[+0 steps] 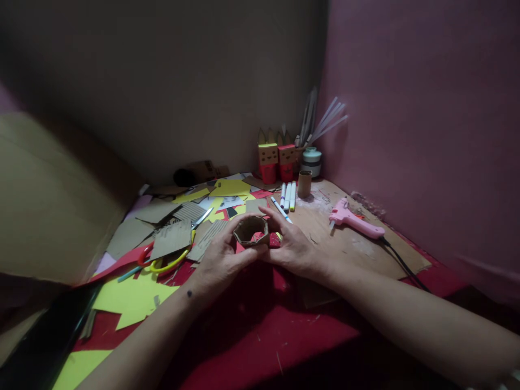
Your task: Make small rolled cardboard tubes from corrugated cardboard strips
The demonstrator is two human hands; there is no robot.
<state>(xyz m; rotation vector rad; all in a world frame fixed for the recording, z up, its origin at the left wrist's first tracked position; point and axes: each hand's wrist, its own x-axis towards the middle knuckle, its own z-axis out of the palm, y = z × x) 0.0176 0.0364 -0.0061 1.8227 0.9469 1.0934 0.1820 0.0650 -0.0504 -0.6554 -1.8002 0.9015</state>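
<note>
- Cardboard ring [247,226] sits between your left hand [215,261] and right hand [293,246], both gripping its sides, likely to steady it.
- Scissors [170,268] and pink glue gun [354,221] lie either side, seemingly within reach.
- Box-headed figures [268,156] stand back, perhaps out of your way.

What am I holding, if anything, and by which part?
A many-sided cardboard ring, held by its outer sides between your left grip and right grip.

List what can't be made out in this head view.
Head view:
Held cardboard tube: most of the outer wall, hidden by left hand and right hand.
Scissors: middle, covered by a cardboard scrap.
Yellow sheet, bottom left: cut off by bottom edge.
Markers: any lettering, too small.
</note>
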